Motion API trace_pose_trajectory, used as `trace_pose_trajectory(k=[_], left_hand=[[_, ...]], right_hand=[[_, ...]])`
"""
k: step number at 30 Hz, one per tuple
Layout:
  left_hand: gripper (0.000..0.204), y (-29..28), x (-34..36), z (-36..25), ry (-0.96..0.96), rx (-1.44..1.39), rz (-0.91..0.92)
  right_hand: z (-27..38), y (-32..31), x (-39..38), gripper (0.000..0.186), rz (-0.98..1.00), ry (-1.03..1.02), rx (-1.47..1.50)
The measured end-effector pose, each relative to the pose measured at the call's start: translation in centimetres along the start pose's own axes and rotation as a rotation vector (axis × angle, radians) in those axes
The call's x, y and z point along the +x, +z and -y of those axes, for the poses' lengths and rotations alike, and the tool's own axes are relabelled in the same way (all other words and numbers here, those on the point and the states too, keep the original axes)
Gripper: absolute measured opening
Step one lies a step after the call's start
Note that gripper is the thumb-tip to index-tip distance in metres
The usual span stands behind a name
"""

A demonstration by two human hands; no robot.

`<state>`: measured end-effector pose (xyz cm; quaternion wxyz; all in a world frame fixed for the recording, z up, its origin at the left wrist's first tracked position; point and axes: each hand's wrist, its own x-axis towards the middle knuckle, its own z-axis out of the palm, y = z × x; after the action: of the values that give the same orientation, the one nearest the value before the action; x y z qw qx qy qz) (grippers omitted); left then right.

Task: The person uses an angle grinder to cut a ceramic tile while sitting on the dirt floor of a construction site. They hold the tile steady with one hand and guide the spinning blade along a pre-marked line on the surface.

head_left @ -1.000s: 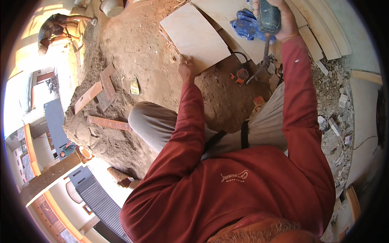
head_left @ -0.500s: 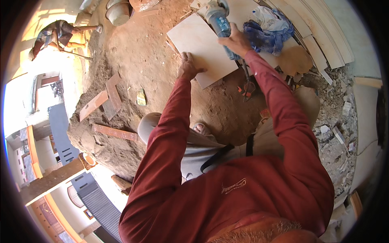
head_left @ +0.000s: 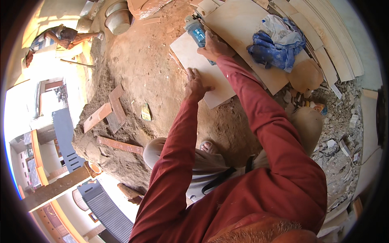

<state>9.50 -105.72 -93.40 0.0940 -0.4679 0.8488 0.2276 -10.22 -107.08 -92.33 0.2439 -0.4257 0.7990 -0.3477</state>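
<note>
1. Head view: my right hand (head_left: 214,47) is wrapped around a blue power tool (head_left: 197,34), with my fingers closed on its fat, tube-like body.
2. My left hand (head_left: 195,86) lies flat on a pale tile (head_left: 208,73). Its fingers and thumb are spread apart, and it grips nothing.
3. The tile is thin and flat with straight sides. It lies in front of me on the bumpy brown dirt (head_left: 150,77).
4. Just to the right of the tile is a bigger pale sheet (head_left: 239,28). A soft, crumpled cloth (head_left: 273,44), blue and white, lies on it in folds.
5. Near the cloth sits a flat, roundish brown piece (head_left: 306,76).
6. Grey rubble (head_left: 336,162), all rough broken bits, is spread out on my right.
7. On my left, flat reddish strips (head_left: 98,116) with straight edges lie on crumbly dirt.
8. My right hand and red sleeve (head_left: 259,95) hide part of the tool and part of the tile.
9. The tool's front end looks to be near the tile's far edge, but it is too small to tell if they touch.
10. A reddish sheet (head_left: 148,7) is cut off at the top.
11. Bright light washes out the ground around a co-worker (head_left: 60,38).
</note>
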Motion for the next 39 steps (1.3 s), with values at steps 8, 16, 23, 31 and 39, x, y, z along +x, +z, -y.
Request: trace_pose_trajectory(k=[8,16,23,31,39], left_hand=[[0.127,0.0,-0.1,0.1,0.014,-0.029,-0.024],[0.127,0.3,0.0,0.4,0.027,-0.040,-0.031],[0.129,0.6,0.0,0.8,0.069,0.004,-0.078],[0.129,0.6,0.3,0.9,0.064,-0.034,-0.055],[0.124,0.6,0.2,1.0,0.120,0.010,-0.082]], right_hand=[[-0.5,1.1,1.6,0.063,-0.008,0.003,0.062],[-0.9,2.1,2.7,0.070,-0.016,-0.053,0.045],[-0.6,2.3,2.9,0.067,-0.012,-0.034,0.033],[-0.9,2.3,3.1,0.067,0.013,-0.032,0.029],[-0.9,2.7,3.2,0.071,-0.005,-0.028,-0.011]])
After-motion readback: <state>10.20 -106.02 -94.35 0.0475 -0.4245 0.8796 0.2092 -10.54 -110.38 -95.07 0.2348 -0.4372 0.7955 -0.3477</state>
